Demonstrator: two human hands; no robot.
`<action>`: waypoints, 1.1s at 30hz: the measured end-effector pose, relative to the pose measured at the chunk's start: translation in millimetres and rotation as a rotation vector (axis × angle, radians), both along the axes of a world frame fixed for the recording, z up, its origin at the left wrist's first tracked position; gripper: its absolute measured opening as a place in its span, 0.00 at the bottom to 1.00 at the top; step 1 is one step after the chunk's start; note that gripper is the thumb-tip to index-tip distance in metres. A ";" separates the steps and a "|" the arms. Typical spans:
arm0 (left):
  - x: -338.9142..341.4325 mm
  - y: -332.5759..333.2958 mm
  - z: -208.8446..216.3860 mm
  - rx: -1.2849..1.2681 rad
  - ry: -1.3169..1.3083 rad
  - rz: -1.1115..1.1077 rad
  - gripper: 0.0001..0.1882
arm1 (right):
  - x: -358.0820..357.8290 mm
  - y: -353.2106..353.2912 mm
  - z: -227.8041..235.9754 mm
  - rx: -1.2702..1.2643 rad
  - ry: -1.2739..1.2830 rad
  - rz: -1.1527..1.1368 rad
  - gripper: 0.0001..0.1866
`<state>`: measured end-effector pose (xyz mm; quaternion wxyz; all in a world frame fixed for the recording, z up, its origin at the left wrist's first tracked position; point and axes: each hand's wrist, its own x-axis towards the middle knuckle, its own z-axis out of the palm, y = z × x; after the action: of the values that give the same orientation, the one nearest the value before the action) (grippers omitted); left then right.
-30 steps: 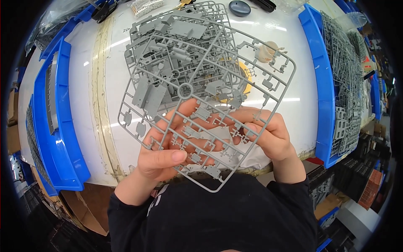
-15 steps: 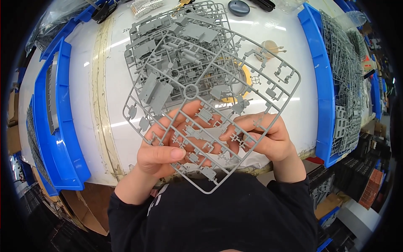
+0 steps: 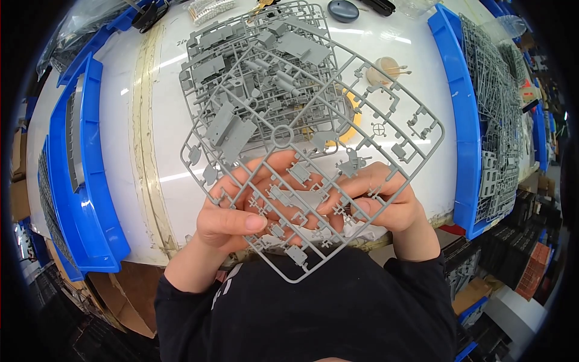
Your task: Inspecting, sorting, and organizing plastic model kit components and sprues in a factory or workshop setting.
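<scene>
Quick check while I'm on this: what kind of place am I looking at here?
Probably a model-kit sorting or packing workstation. Both hands, left hand and right hand, hold a grey plastic parts frame over a white table, with blue bins of more grey frames on either side.

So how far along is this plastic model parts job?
Done: hard to tell; no detached pieces show clearly. In hand: the left hand and right hand both grip one grey parts frame, nearly all its pieces attached. Left: another frame on the white table, more in the right blue bin.
</scene>
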<state>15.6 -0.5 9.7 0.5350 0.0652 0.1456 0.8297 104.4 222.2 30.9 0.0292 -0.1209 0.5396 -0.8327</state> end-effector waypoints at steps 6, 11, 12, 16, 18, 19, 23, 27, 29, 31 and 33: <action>0.1 1.5 -2.2 0.012 0.033 -0.002 0.44 | -1.2 -3.8 -1.3 0.038 0.046 -0.035 0.12; -1.0 2.5 -5.6 0.059 0.052 -0.011 0.45 | -1.7 -4.2 -2.8 0.066 0.061 -0.066 0.12; -1.0 2.3 -5.7 0.072 0.057 -0.014 0.45 | -1.8 -4.3 -2.9 0.072 0.062 -0.066 0.11; -1.0 2.3 -1.7 0.013 0.043 -0.008 0.45 | -1.7 -4.0 -1.4 0.042 0.043 -0.063 0.11; -0.8 2.1 -0.8 -0.008 0.039 -0.005 0.45 | -1.6 -4.1 -1.4 0.032 0.038 -0.061 0.11; -0.7 2.1 -0.6 -0.009 0.038 -0.004 0.45 | -1.5 -4.3 -1.7 0.035 0.048 -0.064 0.11; -0.3 2.0 -0.1 -0.014 0.036 -0.001 0.45 | -1.6 -4.9 -2.5 0.044 0.079 -0.070 0.11; -0.2 1.3 -0.2 0.009 -0.006 -0.007 0.42 | -2.0 -5.3 -1.9 0.057 0.081 -0.076 0.10; 0.4 1.2 0.0 0.008 -0.009 -0.005 0.42 | -2.1 -5.1 -1.2 0.064 0.080 -0.074 0.10; 1.2 1.0 0.1 0.008 -0.018 0.000 0.42 | -2.1 -4.9 -0.4 0.077 0.078 -0.071 0.10; 1.2 1.0 0.1 0.007 -0.022 0.001 0.42 | -2.0 -5.1 -0.4 0.084 0.076 -0.069 0.10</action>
<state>16.8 0.5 9.7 0.5357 0.0578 0.1366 0.8313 102.4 217.1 30.6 -0.0151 -0.1324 0.5786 -0.8046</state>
